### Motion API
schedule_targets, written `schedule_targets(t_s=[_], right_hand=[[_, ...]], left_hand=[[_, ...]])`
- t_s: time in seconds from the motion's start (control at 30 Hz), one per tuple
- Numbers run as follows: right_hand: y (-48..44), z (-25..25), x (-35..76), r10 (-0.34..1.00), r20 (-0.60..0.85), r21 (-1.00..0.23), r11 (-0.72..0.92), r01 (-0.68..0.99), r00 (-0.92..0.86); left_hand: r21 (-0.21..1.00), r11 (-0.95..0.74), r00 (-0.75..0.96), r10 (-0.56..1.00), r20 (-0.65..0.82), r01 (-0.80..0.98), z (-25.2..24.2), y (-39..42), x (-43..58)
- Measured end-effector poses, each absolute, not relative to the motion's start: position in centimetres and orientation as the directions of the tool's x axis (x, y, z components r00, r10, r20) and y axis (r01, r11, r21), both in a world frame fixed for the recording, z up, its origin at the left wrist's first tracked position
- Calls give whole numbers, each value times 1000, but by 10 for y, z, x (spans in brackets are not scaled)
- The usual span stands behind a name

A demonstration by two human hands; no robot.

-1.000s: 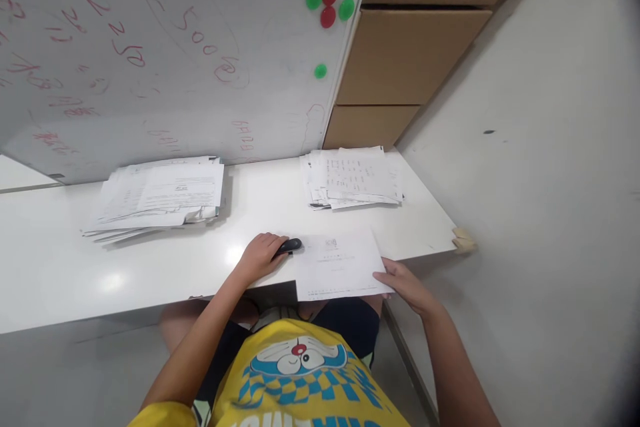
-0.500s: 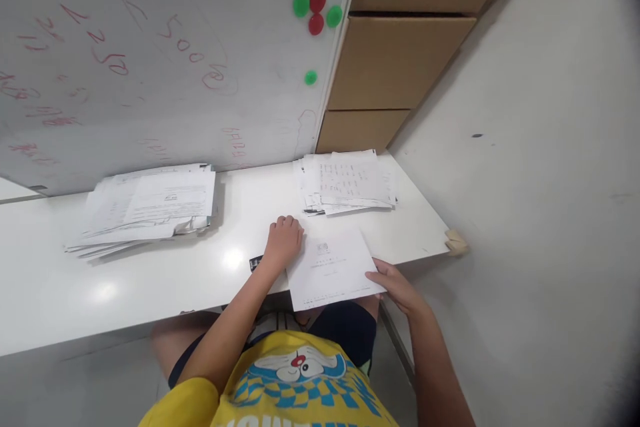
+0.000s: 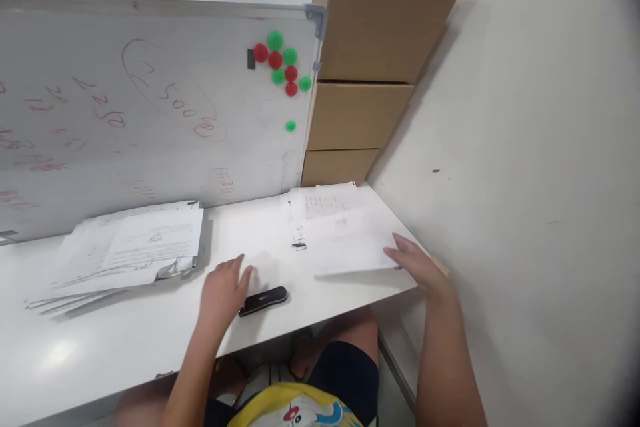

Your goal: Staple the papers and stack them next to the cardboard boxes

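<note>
My right hand [image 3: 414, 261] pinches the right edge of a white printed paper [image 3: 357, 250], thumb on top. The paper is tilted and partly covers the right-hand stack of papers [image 3: 320, 200]; whether it touches that stack I cannot tell. My left hand [image 3: 224, 290] hovers over or rests on the table with its fingers apart and nothing in them. Just right of it lies a black stapler [image 3: 270, 298], close to the table's front edge. A thicker stack of papers [image 3: 145, 247] lies to the left of my left hand.
A whiteboard [image 3: 165, 140] with red writing and several red and green magnets [image 3: 275, 60] stands along the back of the white table [image 3: 130, 340]. Brown cardboard boxes [image 3: 357, 117] are stacked behind the right-hand papers. A wall [image 3: 525, 213] closes off the right side.
My left hand has let go of the paper and moved left, uncovering the stapler. My right hand has carried the paper up onto or over the right stack. The view has tilted upward.
</note>
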State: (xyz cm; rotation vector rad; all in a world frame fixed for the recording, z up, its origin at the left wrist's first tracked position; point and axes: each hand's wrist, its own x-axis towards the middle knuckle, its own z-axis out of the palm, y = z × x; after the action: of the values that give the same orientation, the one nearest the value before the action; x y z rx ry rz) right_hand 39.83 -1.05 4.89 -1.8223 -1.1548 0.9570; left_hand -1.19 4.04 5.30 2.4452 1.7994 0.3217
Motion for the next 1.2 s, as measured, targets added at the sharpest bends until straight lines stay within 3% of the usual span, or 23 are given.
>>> schedule_targets(t_s=[0.17,0.3,0.37,0.43,0.57,0.73,0.83,0.97,1.1,1.2], right_hand=[[72,25,399,885,-56,-746,-345,570,462],[79,7,378,842,76,-612,-383,692,534],[63,-5,365,862,204,-433,-346,833,464],[47,-17,354,921,267,-238,-221,946,282],[41,-38,343,973,228,-100,-18,995,41],[83,-42,357,994,50,-164,-89,982,99],[102,-37,352,987,-35,-218,-162,962,159],[89,-35,315,929,80,-313,-321,894,362],[41,-36,264,894,204,-448,-277,850,399],[13,-30,229,881,268,-625,-148,767,389]], left_hand=[[223,-274,184,917,355,935,16,19,-93],[229,-339,198,855,479,912,-18,-21,-119],[243,-351,195,846,496,904,-22,-38,-121],[274,-340,165,846,507,900,-17,-43,-121],[298,-317,110,828,550,900,10,-18,-134],[265,-251,68,833,549,931,46,47,-172],[282,-51,-105,853,511,958,52,83,-186],[439,335,-518,751,410,834,45,114,-198],[466,414,-563,791,240,782,36,121,-213],[426,446,-569,791,224,787,28,111,-210]])
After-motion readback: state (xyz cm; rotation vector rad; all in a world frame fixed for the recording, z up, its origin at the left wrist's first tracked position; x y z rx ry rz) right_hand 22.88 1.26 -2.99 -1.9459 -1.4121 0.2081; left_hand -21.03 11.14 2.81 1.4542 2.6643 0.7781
